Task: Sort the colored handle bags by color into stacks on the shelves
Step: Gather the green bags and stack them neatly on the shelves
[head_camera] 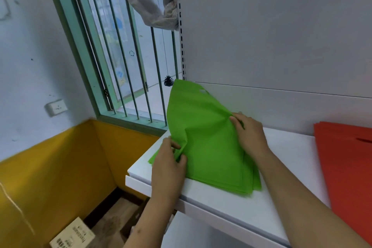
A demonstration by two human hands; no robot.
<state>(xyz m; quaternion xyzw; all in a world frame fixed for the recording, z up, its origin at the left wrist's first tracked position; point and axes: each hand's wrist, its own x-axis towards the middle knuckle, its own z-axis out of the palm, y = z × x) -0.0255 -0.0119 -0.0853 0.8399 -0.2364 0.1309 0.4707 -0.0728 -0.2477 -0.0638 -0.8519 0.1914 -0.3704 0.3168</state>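
Currently we are at the green stack: both hands work the top green bag (203, 127) onto the green pile (231, 177) on the white shelf (285, 147).

Left hand (168, 164) at the bag's 8 o'clock corner, thumb and fingers pinching a fold of cloth. Right hand (248, 133) at its 3 o'clock edge, fingers curled onto the fabric. So each grip is clamped on the bag, not spread.

Top bag is rumpled, its far end tipped up against the shelf's back panel (281, 36), handle cutout at 12 o'clock. It sits skewed to the pile below; the lower bags fan out at 5 o'clock.

Red stack (346, 167) lies at 3 o'clock on the same shelf, apart from the green, with bare shelf between.

Next move, as we judge it: pull the far end down flat, smooth the creases, square the edges to the pile.

Edges and room: the pile's left corner overhangs the shelf's left end at 8 o'clock, with open floor and a carton (72, 233) below, so a slip there would drop a bag. The back panel stops travel at 12 o'clock. There is free room toward 3 o'clock, short of the red.
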